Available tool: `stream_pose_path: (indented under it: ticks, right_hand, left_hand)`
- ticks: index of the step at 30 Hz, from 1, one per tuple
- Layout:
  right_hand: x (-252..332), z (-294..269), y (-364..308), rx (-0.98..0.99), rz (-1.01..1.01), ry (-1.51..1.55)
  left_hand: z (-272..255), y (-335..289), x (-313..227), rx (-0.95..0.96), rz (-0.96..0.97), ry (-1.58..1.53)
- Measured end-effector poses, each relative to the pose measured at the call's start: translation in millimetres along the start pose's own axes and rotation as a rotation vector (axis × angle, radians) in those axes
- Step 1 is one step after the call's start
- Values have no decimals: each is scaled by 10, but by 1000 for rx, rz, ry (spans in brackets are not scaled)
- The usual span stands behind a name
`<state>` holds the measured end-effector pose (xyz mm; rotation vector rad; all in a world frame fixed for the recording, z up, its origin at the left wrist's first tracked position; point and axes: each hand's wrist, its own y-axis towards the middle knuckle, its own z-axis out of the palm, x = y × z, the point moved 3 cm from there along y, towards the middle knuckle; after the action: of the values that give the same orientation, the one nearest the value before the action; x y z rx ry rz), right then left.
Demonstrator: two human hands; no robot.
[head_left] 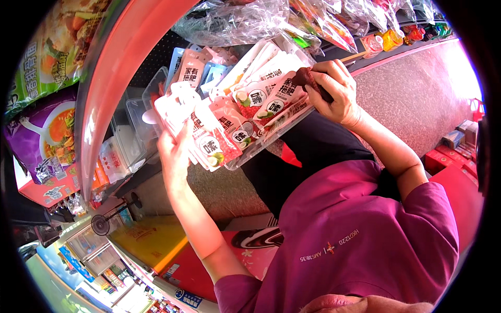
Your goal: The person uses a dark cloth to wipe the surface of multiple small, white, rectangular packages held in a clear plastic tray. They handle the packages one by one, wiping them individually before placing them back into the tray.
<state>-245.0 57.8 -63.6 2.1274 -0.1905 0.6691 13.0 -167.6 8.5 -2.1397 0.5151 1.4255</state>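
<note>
My left hand [175, 151] is closed around the edge of a small stack of pink-and-white snack packets [211, 140], fanned at the left end of a clear plastic bin [271, 140]. More flat packets [269, 96] of the same kind lie overlapping in the bin, printed with red and green pictures. At the bin's right end my right hand [336, 94] grips a dark reddish-brown, soft-looking wad [312, 83], perhaps a cloth. It is pressed close to the upper packets; whether it touches them I cannot tell. Blue-edged packets [211, 75] stand toward the back.
A curved pink shelf edge [102, 88] rises on the left, with large noodle packs [47, 133] beyond it. Clear empty-looking tubs [130, 122] sit beside the bin. Plastic-wrapped goods [235, 23] fill the back. Red boxes [451, 161] stand at the right on the speckled floor [407, 99].
</note>
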Motion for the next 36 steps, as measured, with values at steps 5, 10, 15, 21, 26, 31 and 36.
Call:
stream_pose_path:
  ticks: [5, 10, 15, 21, 26, 31, 36]
  right_hand:
    - [-22, 39, -33, -6, 0, -37]
    - [-22, 44, -34, -19, -10, -66]
    - [-19, 39, -38, -17, -12, -81]
    - [6, 43, -19, -1, 1, -78]
    - [23, 44, -7, -10, 11, -75]
    - [8, 41, -12, -24, 16, -67]
    - [22, 29, 7, -21, 16, -72]
  left_hand:
    - [48, -196, 297, -101, 119, -31]
    - [226, -301, 268, -152, 209, 16]
    - [394, -373, 468, -248, 332, 329]
    - [815, -434, 363, -117, 389, 642]
    - [808, -367, 410, -65, 423, 681]
    - [846, -277, 24, 62, 537, 679]
    - [1073, 384, -297, 59, 631, 568]
